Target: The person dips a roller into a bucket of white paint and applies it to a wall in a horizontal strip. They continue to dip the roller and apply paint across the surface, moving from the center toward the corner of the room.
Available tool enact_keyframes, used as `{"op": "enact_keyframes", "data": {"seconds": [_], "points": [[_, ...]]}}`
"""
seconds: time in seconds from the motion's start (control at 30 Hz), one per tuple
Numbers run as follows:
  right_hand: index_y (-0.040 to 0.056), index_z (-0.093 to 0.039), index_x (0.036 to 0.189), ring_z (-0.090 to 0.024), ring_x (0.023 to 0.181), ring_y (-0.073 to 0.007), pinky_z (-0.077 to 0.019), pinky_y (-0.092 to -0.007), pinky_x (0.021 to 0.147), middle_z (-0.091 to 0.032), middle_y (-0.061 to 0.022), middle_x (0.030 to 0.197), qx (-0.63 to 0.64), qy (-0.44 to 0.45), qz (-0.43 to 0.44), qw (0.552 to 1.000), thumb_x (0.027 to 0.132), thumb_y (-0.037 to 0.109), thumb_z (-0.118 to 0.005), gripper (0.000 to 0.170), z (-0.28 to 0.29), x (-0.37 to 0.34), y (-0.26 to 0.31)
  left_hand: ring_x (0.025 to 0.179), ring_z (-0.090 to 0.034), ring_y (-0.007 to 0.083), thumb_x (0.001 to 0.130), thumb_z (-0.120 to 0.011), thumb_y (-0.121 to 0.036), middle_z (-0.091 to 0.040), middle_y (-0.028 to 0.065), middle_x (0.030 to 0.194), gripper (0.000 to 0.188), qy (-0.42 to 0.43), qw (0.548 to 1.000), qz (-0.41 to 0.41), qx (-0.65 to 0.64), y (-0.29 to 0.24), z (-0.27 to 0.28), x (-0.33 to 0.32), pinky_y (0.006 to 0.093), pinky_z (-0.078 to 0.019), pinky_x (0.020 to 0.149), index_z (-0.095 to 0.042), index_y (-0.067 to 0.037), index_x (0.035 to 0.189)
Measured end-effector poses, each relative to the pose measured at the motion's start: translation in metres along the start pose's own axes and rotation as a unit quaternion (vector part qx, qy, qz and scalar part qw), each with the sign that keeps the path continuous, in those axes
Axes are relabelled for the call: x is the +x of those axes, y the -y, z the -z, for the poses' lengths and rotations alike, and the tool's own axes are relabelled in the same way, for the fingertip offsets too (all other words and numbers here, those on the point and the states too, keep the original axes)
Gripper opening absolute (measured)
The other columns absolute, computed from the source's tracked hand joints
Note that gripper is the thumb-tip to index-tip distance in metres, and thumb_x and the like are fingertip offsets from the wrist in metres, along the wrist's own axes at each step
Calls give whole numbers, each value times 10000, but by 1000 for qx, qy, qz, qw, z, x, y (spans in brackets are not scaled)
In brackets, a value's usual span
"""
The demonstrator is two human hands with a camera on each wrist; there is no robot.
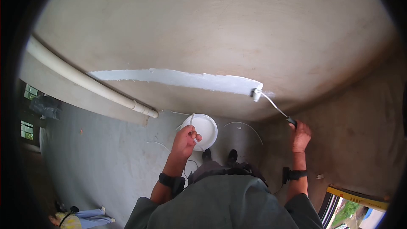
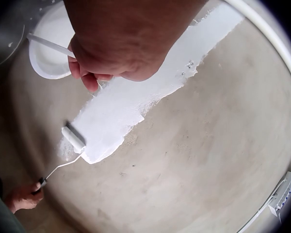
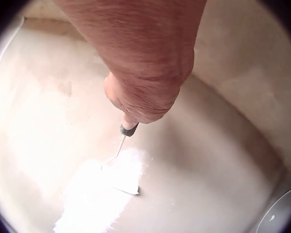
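My right hand (image 1: 301, 136) grips the dark handle of a small paint roller (image 1: 257, 94). Its white sleeve lies against the wall, at the right end of a white painted band (image 1: 178, 78). In the right wrist view, the roller's thin metal rod (image 3: 121, 146) runs from below the hand to the bright paint. My left hand (image 1: 185, 141) holds a white bucket (image 1: 216, 133) by its strap-like handle (image 2: 51, 45), fingers curled round it. White paint shows inside the bucket, which hangs in front of my body, below the band. The left hand hides part of the rim.
A pale pipe (image 1: 85, 70) runs along the wall's left side. Thin cords (image 1: 250, 128) lie on the grey floor (image 1: 106, 144). Another person (image 1: 85, 219) is at the lower left. An opening to the outdoors (image 1: 352, 212) is at the lower right.
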State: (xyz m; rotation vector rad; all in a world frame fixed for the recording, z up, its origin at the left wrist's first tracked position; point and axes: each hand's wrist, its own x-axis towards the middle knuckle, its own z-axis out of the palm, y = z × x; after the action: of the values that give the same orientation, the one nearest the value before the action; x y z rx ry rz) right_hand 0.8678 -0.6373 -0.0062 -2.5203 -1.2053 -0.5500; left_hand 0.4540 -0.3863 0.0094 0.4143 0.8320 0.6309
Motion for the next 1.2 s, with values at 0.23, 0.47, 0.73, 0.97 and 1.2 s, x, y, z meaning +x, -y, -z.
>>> {"op": "enact_keyframes", "data": {"seconds": [0.23, 0.47, 0.73, 0.97, 1.2], "points": [[117, -641, 1077, -639, 899, -319, -500, -461, 793, -660, -76, 958, 47, 28, 62, 997, 808, 338, -804, 385, -4, 31, 53, 734, -577, 221, 997, -571, -182, -533, 32, 717, 139, 2, 1000, 0, -4, 12, -14, 3, 419, -495, 813, -588, -70, 917], [120, -647, 1118, -660, 931, -324, -520, -471, 812, -686, -83, 1007, 17, 0, 10, 1000, 833, 339, -797, 389, 8, 18, -6, 734, -576, 216, 997, -577, -188, -534, 30, 720, 135, 4, 1000, 2, -5, 23, -21, 4, 417, -493, 811, -588, -77, 921], [91, -655, 1113, -655, 939, -351, -526, -478, 811, -682, -113, 1006, -13, -22, -72, 997, 848, 295, -795, 363, 37, -14, -50, 730, -574, 217, 992, -570, -173, -530, 31, 710, 127, -1, 1000, 11, 3, 24, -26, 4, 413, -493, 808, -586, -77, 911], [114, -655, 1093, -648, 930, -329, -513, -484, 800, -674, -85, 997, 19, -21, -53, 998, 836, 311, -800, 355, 17, -10, -19, 725, -574, 218, 988, -579, -174, -529, 32, 703, 124, -4, 1000, 14, 21, 24, -32, 2, 416, -496, 810, -592, -76, 912], [123, -638, 1045, -624, 898, -287, -480, -453, 780, -639, -50, 933, 63, -24, 10, 998, 813, 342, -801, 358, -4, 11, 60, 725, -577, 221, 984, -583, -184, -543, 29, 703, 139, 5, 1000, 11, 25, 17, -37, -4, 423, -497, 817, -601, -74, 900]]}}
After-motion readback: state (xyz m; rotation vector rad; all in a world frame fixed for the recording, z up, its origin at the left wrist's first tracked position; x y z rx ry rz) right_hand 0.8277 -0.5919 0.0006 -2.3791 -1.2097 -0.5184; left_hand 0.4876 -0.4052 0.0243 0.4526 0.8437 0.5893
